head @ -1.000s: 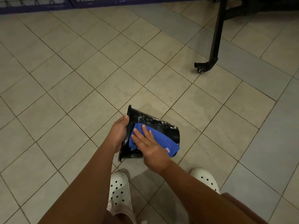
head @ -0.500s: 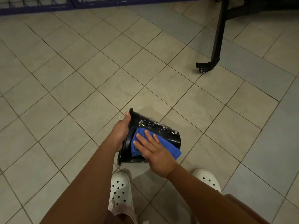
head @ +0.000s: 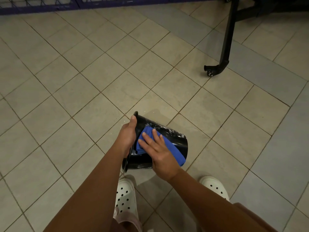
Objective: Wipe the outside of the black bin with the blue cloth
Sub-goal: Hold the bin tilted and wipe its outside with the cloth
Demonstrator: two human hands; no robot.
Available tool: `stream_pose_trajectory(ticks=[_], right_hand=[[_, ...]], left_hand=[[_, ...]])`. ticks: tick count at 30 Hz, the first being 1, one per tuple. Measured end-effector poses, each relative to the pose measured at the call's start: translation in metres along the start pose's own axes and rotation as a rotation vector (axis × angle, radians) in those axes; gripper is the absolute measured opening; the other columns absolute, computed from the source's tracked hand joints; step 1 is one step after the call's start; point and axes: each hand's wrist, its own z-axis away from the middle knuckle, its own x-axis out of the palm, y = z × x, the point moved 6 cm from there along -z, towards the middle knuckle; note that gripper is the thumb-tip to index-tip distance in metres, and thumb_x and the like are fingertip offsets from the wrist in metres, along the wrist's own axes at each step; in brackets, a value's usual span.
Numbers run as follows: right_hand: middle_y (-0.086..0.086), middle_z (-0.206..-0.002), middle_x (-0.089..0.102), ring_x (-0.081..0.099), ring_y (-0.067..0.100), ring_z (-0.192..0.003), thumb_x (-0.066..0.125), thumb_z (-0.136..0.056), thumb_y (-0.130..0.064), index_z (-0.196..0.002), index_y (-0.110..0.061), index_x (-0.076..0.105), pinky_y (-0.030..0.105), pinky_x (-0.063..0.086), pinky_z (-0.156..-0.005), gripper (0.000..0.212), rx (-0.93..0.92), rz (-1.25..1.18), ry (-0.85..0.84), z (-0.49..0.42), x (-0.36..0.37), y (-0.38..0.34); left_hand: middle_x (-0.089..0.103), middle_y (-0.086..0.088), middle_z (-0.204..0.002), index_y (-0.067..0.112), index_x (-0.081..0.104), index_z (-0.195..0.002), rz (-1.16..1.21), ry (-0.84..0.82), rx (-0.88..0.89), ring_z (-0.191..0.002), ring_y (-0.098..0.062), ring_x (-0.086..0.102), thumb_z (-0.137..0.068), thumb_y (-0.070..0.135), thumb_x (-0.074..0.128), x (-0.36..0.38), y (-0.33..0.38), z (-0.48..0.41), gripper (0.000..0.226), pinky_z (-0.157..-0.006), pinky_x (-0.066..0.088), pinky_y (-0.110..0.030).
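In the head view, low and centre of the frame, the black bin [head: 168, 139] is held on its side above the tiled floor [head: 83, 81], mouth toward the left. The left hand [head: 127, 136] grips its rim with fingers curled, while the right hand [head: 158, 151] lies flat, fingers spread, pressing the blue cloth [head: 148, 133] onto the wall. White smears remain along the upper side; firm, overlapping strokes, turning the bin by its rim, would likely reach them.
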Motion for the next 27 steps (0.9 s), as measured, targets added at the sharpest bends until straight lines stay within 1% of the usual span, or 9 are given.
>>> stream_pose_trajectory(ticks=[3, 5, 8, 10, 15, 18, 20, 24, 27], right_hand=[[0.010, -0.147, 0.034, 0.015, 0.036, -0.140, 0.048, -0.085, 0.005, -0.137, -0.009, 0.040, 0.049, 0.012, -0.114, 0.055, -0.055, -0.006, -0.029, -0.011, -0.004, -0.004], [0.008, -0.146, 0.035, 0.017, 0.033, -0.140, 0.051, -0.079, 0.014, -0.136, -0.008, 0.043, 0.051, 0.016, -0.113, 0.062, 0.033, -0.047, -0.004, -0.019, -0.006, 0.003], [0.001, -0.148, 0.029, 0.014, 0.024, -0.142, 0.043, -0.081, 0.013, -0.139, -0.010, 0.039, 0.050, 0.021, -0.113, 0.062, 0.243, -0.149, 0.076, -0.023, -0.010, 0.015], [-0.002, -0.148, 0.025, 0.013, 0.021, -0.142, 0.043, -0.082, 0.012, -0.140, -0.011, 0.037, 0.048, 0.023, -0.113, 0.062, 0.306, -0.135, 0.104, -0.019, -0.009, 0.018], [0.012, -0.145, 0.035, 0.017, 0.035, -0.140, 0.032, -0.090, -0.002, -0.136, -0.004, 0.041, 0.049, 0.014, -0.114, 0.047, 0.051, -0.026, 0.013, -0.004, -0.002, -0.002], [0.013, -0.144, 0.037, 0.016, 0.036, -0.140, 0.033, -0.088, -0.001, -0.135, -0.003, 0.043, 0.047, 0.013, -0.115, 0.047, -0.015, -0.033, -0.023, -0.009, -0.003, -0.005], [0.010, -0.148, 0.032, 0.012, 0.032, -0.141, 0.034, -0.084, 0.005, -0.138, -0.005, 0.039, 0.046, 0.013, -0.116, 0.055, 0.046, -0.052, -0.024, -0.018, -0.004, 0.000], [0.004, -0.152, 0.023, 0.008, 0.023, -0.143, 0.041, -0.077, 0.017, -0.143, -0.012, 0.031, 0.046, 0.016, -0.115, 0.073, 0.363, -0.137, 0.039, -0.030, -0.013, 0.023], [0.007, -0.149, 0.029, 0.011, 0.026, -0.142, 0.044, -0.080, 0.014, -0.140, -0.010, 0.037, 0.047, 0.015, -0.115, 0.065, 0.248, -0.093, 0.043, -0.022, -0.014, 0.018]], left_hand=[[0.075, -0.009, -0.101, 0.009, 0.071, -0.108, -0.040, -0.072, 0.024, -0.095, -0.020, 0.072, -0.101, 0.054, 0.027, 0.003, 0.000, 0.003, 0.063, -0.089, 0.055, -0.036], [0.075, -0.010, -0.101, 0.010, 0.071, -0.106, -0.051, -0.085, 0.044, -0.095, -0.020, 0.072, -0.102, 0.052, 0.027, 0.005, 0.001, 0.002, 0.061, -0.088, 0.055, -0.035], [0.075, -0.012, -0.099, 0.014, 0.072, -0.103, -0.038, -0.046, 0.040, -0.096, -0.025, 0.071, -0.102, 0.051, 0.029, 0.005, 0.001, 0.001, 0.057, -0.094, 0.053, -0.045], [0.075, -0.011, -0.098, 0.017, 0.072, -0.099, -0.039, -0.028, 0.040, -0.096, -0.026, 0.071, -0.102, 0.051, 0.031, 0.004, 0.000, 0.000, 0.053, -0.096, 0.051, -0.049], [0.075, -0.011, -0.098, 0.011, 0.071, -0.100, -0.054, -0.027, 0.024, -0.094, -0.024, 0.072, -0.101, 0.051, 0.032, 0.001, -0.002, -0.001, 0.055, -0.095, 0.053, -0.047], [0.075, -0.011, -0.099, 0.009, 0.071, -0.105, -0.064, -0.076, 0.011, -0.095, -0.024, 0.072, -0.102, 0.051, 0.031, 0.002, -0.005, 0.000, 0.059, -0.095, 0.052, -0.047], [0.075, -0.010, -0.099, 0.012, 0.072, -0.106, -0.066, -0.091, 0.025, -0.096, -0.022, 0.072, -0.102, 0.051, 0.030, 0.004, -0.004, 0.000, 0.057, -0.097, 0.051, -0.045], [0.076, -0.007, -0.100, 0.019, 0.073, -0.106, -0.050, -0.104, 0.066, -0.100, -0.022, 0.070, -0.102, 0.049, 0.030, 0.011, -0.004, 0.002, 0.053, -0.100, 0.049, -0.047], [0.076, -0.009, -0.098, 0.015, 0.073, -0.105, -0.033, -0.090, 0.072, -0.096, -0.023, 0.071, -0.102, 0.049, 0.031, 0.010, -0.003, 0.003, 0.054, -0.097, 0.051, -0.047]])
